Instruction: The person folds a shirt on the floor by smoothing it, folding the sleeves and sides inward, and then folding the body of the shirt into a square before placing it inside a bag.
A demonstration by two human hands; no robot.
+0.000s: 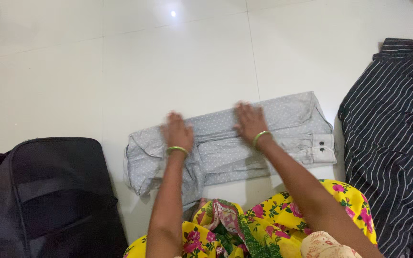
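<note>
Both palms are flat down: left hand [178, 132] and right hand [250, 122] spread open, gripping nothing, pressing the folded grey dotted shirt [230, 143] on the white tiled floor [72, 71], between a black bag [48, 196] and striped garment [393, 138].

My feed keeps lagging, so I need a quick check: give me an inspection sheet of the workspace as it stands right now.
Surface: white tiled floor, glossy, with a light reflection.
Job's things: grey dotted shirt lying folded into a long strip, buttoned cuff at its right end.
Clutter: black bag at left; dark striped garment at right.
Hands: left hand and right hand both pressed flat on the shirt, palms down, blurred; a green bangle on each wrist.
Cables: nothing seen.
Surroundings: yellow floral clothing of the person at the bottom edge.
</note>
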